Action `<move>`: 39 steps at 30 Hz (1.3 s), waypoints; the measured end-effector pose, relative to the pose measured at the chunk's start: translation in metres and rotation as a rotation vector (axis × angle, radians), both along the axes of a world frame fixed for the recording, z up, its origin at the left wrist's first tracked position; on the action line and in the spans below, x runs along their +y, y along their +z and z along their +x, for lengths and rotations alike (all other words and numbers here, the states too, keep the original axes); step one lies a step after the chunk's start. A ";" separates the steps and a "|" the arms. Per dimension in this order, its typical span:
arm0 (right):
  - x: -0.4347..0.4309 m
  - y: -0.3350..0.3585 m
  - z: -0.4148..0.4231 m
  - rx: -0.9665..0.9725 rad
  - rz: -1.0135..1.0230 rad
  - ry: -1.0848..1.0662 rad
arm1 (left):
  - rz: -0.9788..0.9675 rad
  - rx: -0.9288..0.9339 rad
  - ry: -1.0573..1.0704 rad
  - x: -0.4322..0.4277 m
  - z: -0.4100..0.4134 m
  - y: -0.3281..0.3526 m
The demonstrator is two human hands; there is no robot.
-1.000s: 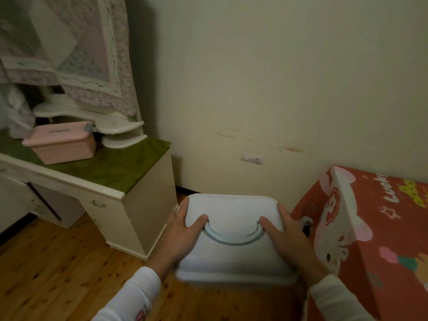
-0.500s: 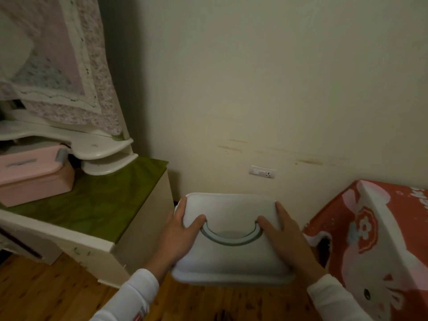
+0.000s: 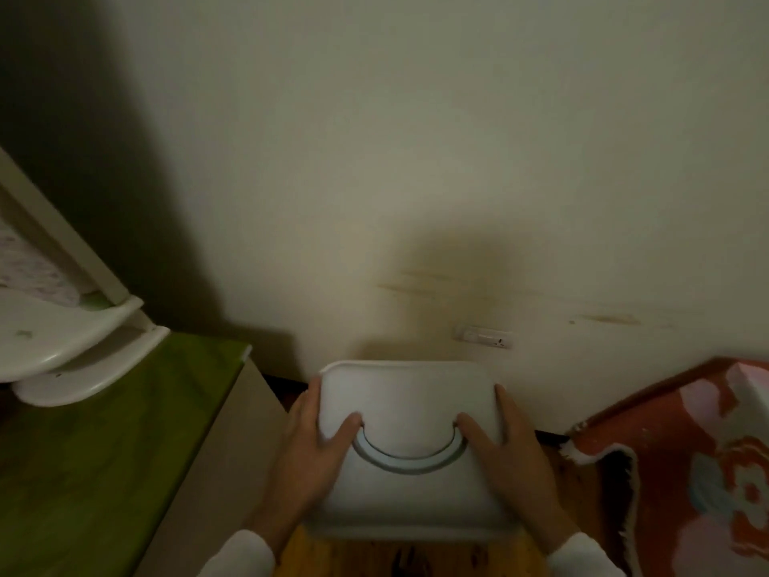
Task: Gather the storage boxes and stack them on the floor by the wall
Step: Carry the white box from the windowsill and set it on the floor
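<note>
The white rounded plastic storage box [image 3: 410,414] sits in a 2-handed grip, left hand [image 3: 308,456] and right hand [image 3: 509,456] clasping its sides, close to the cream wall [image 3: 416,160] beside the green-topped counter [image 3: 104,431]; placing seems in hand; next, lower it level onto the wooden floor [image 3: 416,560].

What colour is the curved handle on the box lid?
Pale blue-grey handle on the white storage box; head view.

left of the left hand [image 3: 308,456] stands a cream dresser [image 3: 199,472], its green top [image 3: 104,443] carrying two white curved shelves [image 3: 83,360]. wooden floor [image 3: 353,555] shows beneath both hands; whether the storage box [image 3: 410,410] they hold rests on it i cannot tell. right of the right hand [image 3: 512,460], a red patterned blanket [image 3: 686,472] hangs down to the floor.
</note>
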State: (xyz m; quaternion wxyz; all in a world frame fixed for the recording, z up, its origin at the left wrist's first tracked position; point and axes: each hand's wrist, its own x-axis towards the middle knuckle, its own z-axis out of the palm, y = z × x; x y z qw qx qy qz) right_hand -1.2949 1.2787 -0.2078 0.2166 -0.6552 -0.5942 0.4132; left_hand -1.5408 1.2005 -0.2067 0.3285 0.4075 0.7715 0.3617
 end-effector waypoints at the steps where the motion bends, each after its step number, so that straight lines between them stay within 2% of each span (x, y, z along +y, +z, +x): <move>1: 0.010 -0.005 -0.004 0.005 -0.009 0.004 | -0.015 -0.012 0.004 0.011 -0.004 -0.005; 8: 0.052 -0.045 -0.033 0.011 -0.026 -0.029 | -0.104 -0.048 0.009 0.062 -0.033 -0.051; 13: 0.067 -0.100 -0.053 -0.034 -0.072 -0.075 | -0.182 -0.162 0.047 0.079 -0.050 -0.107; 16: 0.068 -0.149 -0.068 -0.077 -0.125 -0.106 | -0.257 -0.151 0.107 0.084 -0.063 -0.156; 23: 0.067 -0.276 -0.090 -0.005 -0.179 -0.197 | -0.313 -0.216 0.090 0.094 -0.089 -0.274; 31: 0.080 -0.443 -0.096 0.053 -0.146 -0.205 | -0.339 -0.254 0.029 0.117 -0.106 -0.426; 39: 0.100 -0.553 -0.094 0.049 -0.126 -0.195 | -0.329 -0.319 0.022 0.144 -0.105 -0.535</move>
